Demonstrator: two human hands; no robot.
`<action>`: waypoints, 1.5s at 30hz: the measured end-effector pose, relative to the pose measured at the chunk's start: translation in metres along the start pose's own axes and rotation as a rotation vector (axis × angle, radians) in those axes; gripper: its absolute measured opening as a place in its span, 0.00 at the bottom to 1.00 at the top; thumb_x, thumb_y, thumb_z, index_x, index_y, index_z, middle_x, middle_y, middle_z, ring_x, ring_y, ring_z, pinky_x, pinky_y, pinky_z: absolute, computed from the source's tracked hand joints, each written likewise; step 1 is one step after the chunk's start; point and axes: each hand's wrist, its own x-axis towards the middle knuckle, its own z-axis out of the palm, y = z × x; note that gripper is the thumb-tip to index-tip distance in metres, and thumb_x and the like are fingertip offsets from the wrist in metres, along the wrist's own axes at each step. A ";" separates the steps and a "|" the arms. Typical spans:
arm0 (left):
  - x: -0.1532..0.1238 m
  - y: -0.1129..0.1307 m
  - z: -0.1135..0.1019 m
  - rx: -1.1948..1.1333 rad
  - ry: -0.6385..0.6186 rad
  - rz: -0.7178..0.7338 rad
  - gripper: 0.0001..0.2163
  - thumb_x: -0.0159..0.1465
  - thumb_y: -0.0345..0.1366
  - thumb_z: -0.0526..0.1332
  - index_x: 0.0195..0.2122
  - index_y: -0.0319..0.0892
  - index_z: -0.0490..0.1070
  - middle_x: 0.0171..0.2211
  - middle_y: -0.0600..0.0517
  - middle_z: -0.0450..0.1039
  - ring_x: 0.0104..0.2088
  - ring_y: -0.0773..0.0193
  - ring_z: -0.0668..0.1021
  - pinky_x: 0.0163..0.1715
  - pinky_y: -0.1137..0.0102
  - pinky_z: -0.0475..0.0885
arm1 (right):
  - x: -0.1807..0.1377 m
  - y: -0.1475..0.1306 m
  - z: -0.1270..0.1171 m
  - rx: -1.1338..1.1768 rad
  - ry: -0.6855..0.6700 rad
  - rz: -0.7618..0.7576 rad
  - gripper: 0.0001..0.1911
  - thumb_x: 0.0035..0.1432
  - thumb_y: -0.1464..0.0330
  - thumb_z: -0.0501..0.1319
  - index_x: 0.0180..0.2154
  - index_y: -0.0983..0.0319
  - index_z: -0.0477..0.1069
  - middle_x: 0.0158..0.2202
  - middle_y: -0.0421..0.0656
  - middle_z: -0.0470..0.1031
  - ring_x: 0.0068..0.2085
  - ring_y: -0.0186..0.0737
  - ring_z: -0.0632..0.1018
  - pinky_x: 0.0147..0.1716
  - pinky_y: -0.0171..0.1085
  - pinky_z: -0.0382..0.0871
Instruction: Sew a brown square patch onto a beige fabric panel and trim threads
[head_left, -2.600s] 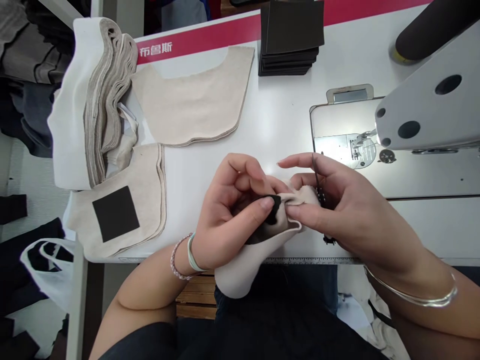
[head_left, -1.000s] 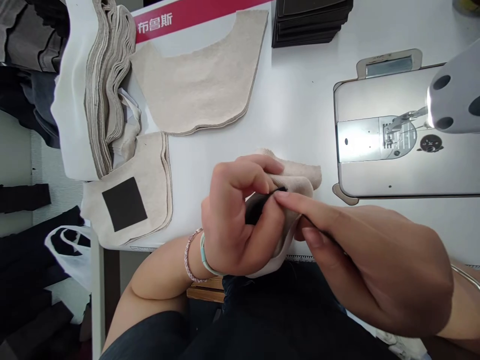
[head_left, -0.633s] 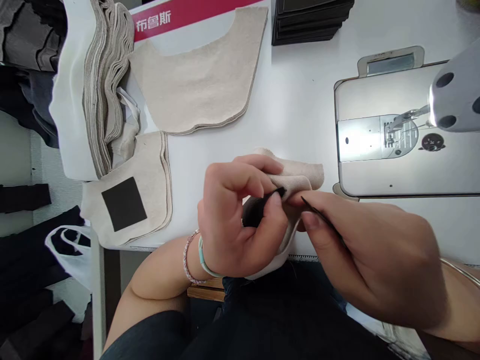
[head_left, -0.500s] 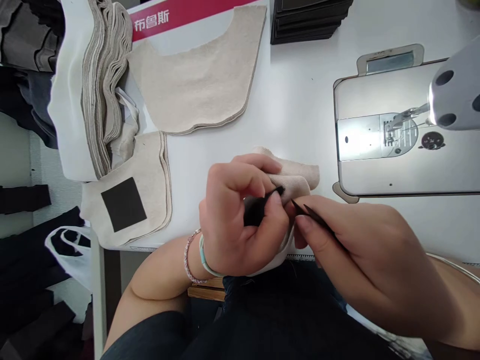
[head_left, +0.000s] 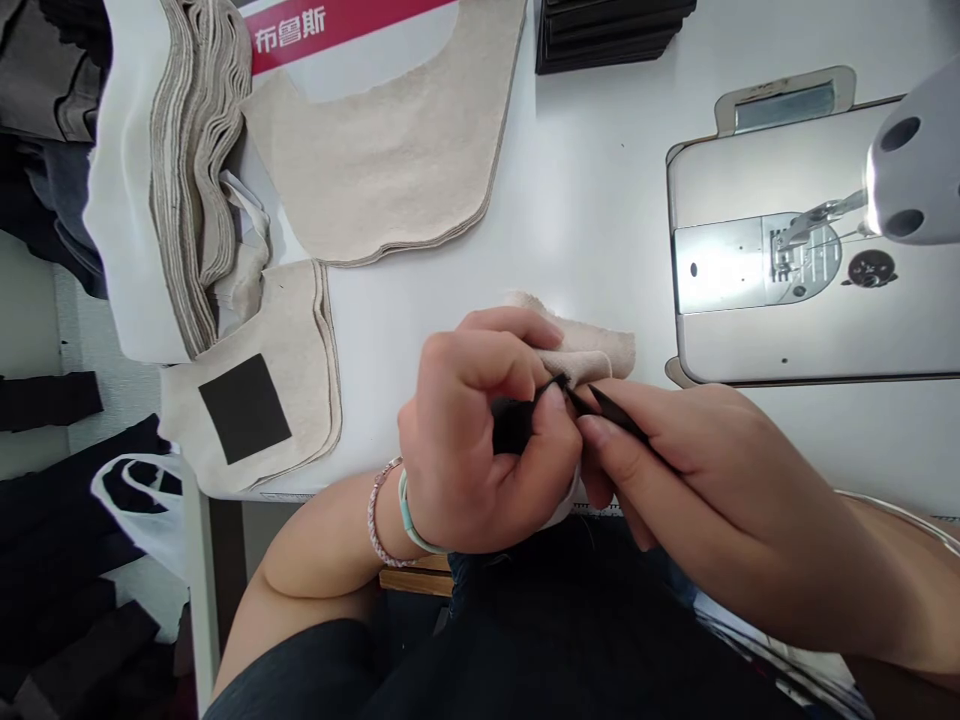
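Note:
My left hand (head_left: 487,440) is closed around a folded piece of beige fabric (head_left: 600,345). A black piece of cloth (head_left: 512,425) shows inside its curled fingers, and a small black end sticks out at the thumb tip. Black pointed tweezers (head_left: 619,412) are pinched in my right hand (head_left: 712,480). Their tips are slightly apart, one close against the black end by my left thumb. Whether the tips grip it I cannot tell. Most of the fabric is hidden behind both hands.
A sewing machine (head_left: 810,340) stands at the right. Beige cut panels (head_left: 397,170) lie at the back, and a black square (head_left: 245,408) rests on another panel (head_left: 311,400) at the left. Stacked fabric (head_left: 169,190) and a pile of black pieces (head_left: 611,35) stand farther off.
My right hand has moved a little left and up, bringing the tweezer tips from just beside the black end to right at it. My left hand stays nearly still.

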 end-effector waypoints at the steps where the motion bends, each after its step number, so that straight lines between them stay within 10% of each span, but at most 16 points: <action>1: 0.000 -0.001 0.000 -0.017 0.010 0.040 0.16 0.53 0.18 0.58 0.30 0.47 0.56 0.22 0.58 0.60 0.34 0.57 0.80 0.36 0.57 0.79 | 0.000 0.000 0.000 -0.001 0.001 0.004 0.14 0.66 0.73 0.50 0.27 0.61 0.63 0.21 0.36 0.68 0.21 0.27 0.67 0.23 0.33 0.59; 22: 0.000 -0.022 0.000 -0.139 -0.012 0.254 0.15 0.54 0.16 0.58 0.37 0.42 0.63 0.35 0.54 0.56 0.28 0.70 0.74 0.43 0.58 0.82 | 0.001 0.000 0.001 0.025 0.006 0.012 0.15 0.67 0.72 0.50 0.25 0.60 0.60 0.21 0.36 0.68 0.20 0.28 0.67 0.22 0.34 0.59; 30: -0.004 -0.012 -0.002 -0.108 -0.024 -0.002 0.15 0.57 0.17 0.59 0.35 0.45 0.59 0.33 0.56 0.59 0.34 0.65 0.76 0.46 0.55 0.80 | 0.003 0.000 -0.001 0.011 -0.034 0.055 0.14 0.66 0.71 0.50 0.26 0.59 0.61 0.21 0.37 0.69 0.21 0.31 0.67 0.23 0.36 0.59; 45: -0.001 -0.017 0.000 -0.225 -0.030 0.075 0.14 0.56 0.19 0.60 0.36 0.45 0.60 0.29 0.58 0.57 0.26 0.69 0.73 0.46 0.55 0.80 | 0.003 0.000 -0.003 0.065 -0.056 0.085 0.15 0.66 0.70 0.50 0.25 0.59 0.60 0.21 0.36 0.70 0.21 0.31 0.68 0.22 0.36 0.59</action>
